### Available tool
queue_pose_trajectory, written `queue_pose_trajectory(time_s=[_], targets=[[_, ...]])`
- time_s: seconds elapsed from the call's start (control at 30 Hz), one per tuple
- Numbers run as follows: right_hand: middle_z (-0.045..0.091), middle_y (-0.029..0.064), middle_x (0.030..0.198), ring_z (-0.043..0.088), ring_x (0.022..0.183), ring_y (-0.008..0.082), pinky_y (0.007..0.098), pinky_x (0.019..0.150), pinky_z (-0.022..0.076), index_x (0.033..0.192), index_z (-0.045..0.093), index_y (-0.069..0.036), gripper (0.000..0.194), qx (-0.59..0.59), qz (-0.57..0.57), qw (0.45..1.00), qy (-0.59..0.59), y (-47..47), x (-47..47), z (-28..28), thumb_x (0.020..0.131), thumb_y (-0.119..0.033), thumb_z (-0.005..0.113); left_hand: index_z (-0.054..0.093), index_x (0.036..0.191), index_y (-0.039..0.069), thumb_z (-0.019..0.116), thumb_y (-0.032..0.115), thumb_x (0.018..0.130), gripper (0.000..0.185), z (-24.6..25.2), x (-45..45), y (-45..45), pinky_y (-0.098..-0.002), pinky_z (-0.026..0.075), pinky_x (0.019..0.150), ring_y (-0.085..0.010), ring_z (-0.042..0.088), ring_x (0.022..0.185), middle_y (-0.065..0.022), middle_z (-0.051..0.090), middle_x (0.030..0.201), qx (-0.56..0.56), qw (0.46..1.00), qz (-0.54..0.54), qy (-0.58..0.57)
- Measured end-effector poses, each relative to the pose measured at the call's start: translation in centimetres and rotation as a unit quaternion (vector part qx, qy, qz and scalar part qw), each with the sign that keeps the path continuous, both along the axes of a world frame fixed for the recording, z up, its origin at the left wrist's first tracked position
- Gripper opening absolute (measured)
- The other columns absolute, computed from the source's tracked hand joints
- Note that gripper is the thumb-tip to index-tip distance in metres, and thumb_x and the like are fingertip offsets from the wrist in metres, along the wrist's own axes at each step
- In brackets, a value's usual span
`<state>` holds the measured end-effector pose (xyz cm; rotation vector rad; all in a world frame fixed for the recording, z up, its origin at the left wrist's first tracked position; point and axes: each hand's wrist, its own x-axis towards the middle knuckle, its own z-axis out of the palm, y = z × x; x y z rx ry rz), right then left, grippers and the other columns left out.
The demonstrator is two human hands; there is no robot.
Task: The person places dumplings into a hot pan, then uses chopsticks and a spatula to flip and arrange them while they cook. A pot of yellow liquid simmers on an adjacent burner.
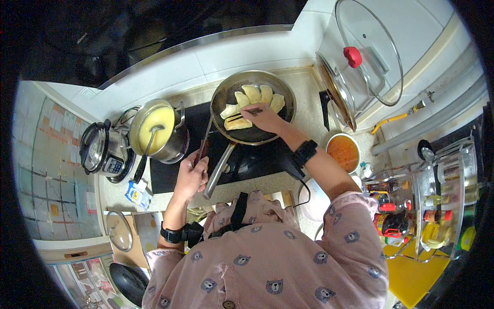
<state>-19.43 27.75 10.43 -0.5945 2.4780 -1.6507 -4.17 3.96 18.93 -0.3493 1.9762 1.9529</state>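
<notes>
In my left hand [192,175] is the brown handle of a long metal utensil [207,135], likely a turner. Its shaft reaches up to the left rim of the frying pan [266,136], and I cannot tell its far end. My right hand [263,117] is over the pan, holding dark chopsticks [234,117]. Their tips are at the folded dough pieces on the pan's left side. One piece [238,123] lies lowest and shows a browned surface. Several pale dumpling-like pieces [252,94] fan out along the far side. The pan's metal handle [219,170] points towards me, right of my left hand.
A steel pot [171,152] of yellow porridge-like food with a ladle [148,150] stands left, beside an electric pressure cooker [104,148]. At right are a bowl of orange-red liquid [343,153], a leaning lid [335,92] and a rack of bottles [397,224]. A black cable [307,189] hangs near my right forearm.
</notes>
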Motion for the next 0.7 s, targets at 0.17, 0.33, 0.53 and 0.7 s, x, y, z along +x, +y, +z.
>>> queue_pose_trajectory(time_s=[0.17,0.33,0.53,0.7], targets=[[0.067,0.0077,0.081,0.059,0.076,0.0105,0.0250,0.072,0.0475,0.096,0.066,0.000,0.026,0.010,-0.004,0.999,0.032,-2.1,-0.9,-2.2,0.085,-0.024,0.061,0.049,0.105,0.002,0.047,0.012,0.091,0.017,0.3,0.3,-0.1,-0.0215,0.023,0.031,-0.0058,0.033,0.037,0.0019,0.038,0.054,0.002,1.000,0.012,-0.002],[0.066,0.0091,0.081,0.063,0.080,0.0141,0.0274,0.073,0.0489,0.089,0.064,0.005,0.031,0.149,0.007,0.988,-0.043,0.1,-1.7,-2.1,0.084,-0.027,0.063,0.048,0.110,0.001,0.048,0.012,0.091,0.022,0.6,1.0,-0.7,-0.0214,0.023,0.031,-0.0053,0.033,0.037,0.0022,0.038,0.051,-0.009,1.000,0.011,-0.003],[0.066,0.0097,0.080,0.065,0.072,0.0155,0.0253,0.065,0.0502,0.085,0.062,0.006,0.027,0.057,-0.074,0.996,-0.009,6.5,0.1,1.5,0.086,-0.022,0.062,0.048,0.109,0.000,0.048,0.013,0.091,0.022,0.2,1.0,-1.0,-0.0219,0.024,0.032,-0.0052,0.033,0.037,0.0024,0.038,0.051,-0.024,0.999,-0.029,-0.012],[0.065,0.0117,0.075,0.066,0.068,0.0171,0.0264,0.062,0.0492,0.087,0.062,0.007,0.023,-0.046,-0.193,0.978,-0.059,9.9,1.0,2.3,0.085,-0.015,0.061,0.049,0.100,0.001,0.047,0.014,0.092,0.015,-1.3,-0.4,0.1,-0.0225,0.025,0.033,-0.0054,0.033,0.037,0.0023,0.038,0.051,-0.020,0.996,-0.066,-0.050]])
